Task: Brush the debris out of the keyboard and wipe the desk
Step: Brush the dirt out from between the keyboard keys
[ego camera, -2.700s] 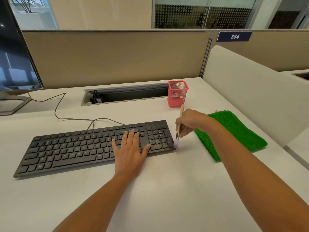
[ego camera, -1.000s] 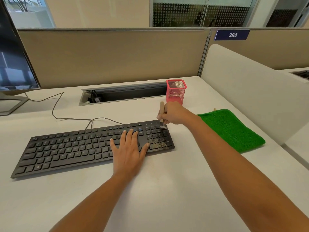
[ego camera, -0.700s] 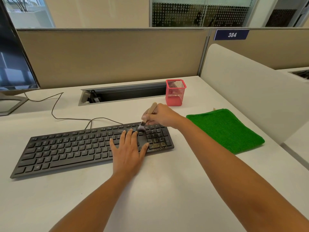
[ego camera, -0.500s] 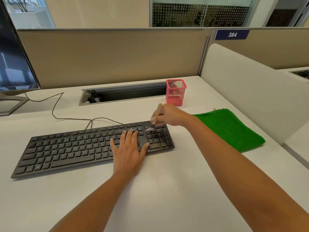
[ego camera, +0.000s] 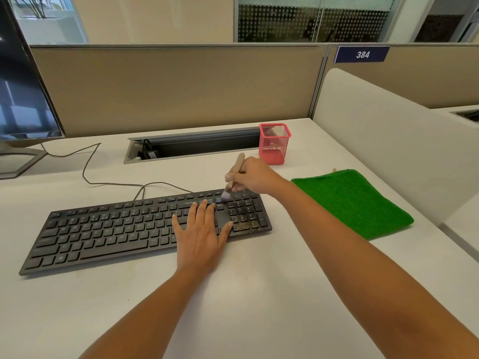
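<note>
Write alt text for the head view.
A right hand holds a brush with its bristles on a black keyboard near the number pad, while the left hand lies flat on the keys. Pale debris speckles the pad's nearest keys; a green cloth and pink cup sit to the right.

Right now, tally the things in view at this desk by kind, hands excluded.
Keyboard: 1
Brush: 1
Green cloth: 1
Red mesh cup: 1
Monitor: 1
Total: 5
</note>
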The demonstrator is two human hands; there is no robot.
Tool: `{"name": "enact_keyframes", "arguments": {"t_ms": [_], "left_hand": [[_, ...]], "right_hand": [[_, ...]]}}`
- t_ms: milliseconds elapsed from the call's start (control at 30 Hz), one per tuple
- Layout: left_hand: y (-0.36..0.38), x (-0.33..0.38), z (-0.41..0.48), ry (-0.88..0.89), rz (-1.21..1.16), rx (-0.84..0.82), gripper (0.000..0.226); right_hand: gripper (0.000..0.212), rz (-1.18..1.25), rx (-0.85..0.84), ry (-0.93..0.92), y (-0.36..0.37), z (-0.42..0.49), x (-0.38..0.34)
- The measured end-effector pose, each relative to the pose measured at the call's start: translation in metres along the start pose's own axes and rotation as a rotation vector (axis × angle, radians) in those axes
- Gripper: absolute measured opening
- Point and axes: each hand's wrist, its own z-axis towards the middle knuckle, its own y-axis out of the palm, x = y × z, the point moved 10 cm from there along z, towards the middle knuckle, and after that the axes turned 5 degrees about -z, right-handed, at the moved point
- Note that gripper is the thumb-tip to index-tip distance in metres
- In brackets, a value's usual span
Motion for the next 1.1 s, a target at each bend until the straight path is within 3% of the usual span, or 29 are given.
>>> {"name": "enact_keyframes", "arguments": {"t_ms": [100,200,333,433,567,633,767,833,933,1033,1100], "left_hand": [[0.001,-0.001,-0.001,0.000,0.002,-0.003,0.101],[0.001,-0.001,-0.001,0.005,-0.008,0.002,0.102],[0.002,-0.001,0.000,0.004,-0.015,-0.003,0.098],[0.003,-0.001,-0.001,0.005,-0.013,-0.009,0.097],[0.002,-0.001,-0.001,0.004,-0.006,-0.006,0.099],[0.002,-0.001,-0.001,0.005,-0.006,-0.005,0.100],[0.001,-0.001,-0.001,0.000,-0.011,-0.003,0.102],[0.001,0.000,-0.001,0.001,-0.010,-0.007,0.104],[0.000,0.000,-0.001,0.000,-0.007,-0.003,0.107],[0.000,0.000,-0.001,-0.003,-0.003,-0.008,0.107],[0.001,0.000,-0.001,-0.005,-0.001,-0.010,0.107]], "right_hand": [[0.030,-0.052,-0.058,-0.007,0.008,0.000,0.000],[0.031,-0.350,-0.054,0.022,-0.004,0.001,0.004],[0.029,-0.627,0.146,0.061,-0.036,0.002,0.004],[0.028,-0.432,0.251,0.056,-0.044,0.004,0.005],[0.028,-0.038,0.157,0.076,-0.014,0.005,0.008],[0.029,-0.103,0.150,0.071,-0.007,0.006,0.008],[0.032,-0.559,0.210,0.048,-0.018,0.002,0.003],[0.029,-0.625,0.270,0.067,-0.031,0.002,0.004],[0.028,-0.501,0.314,0.056,-0.037,0.004,0.002],[0.029,-0.158,0.241,0.021,-0.022,0.006,-0.001],[0.032,-0.104,0.172,0.008,-0.009,0.008,-0.001]]}}
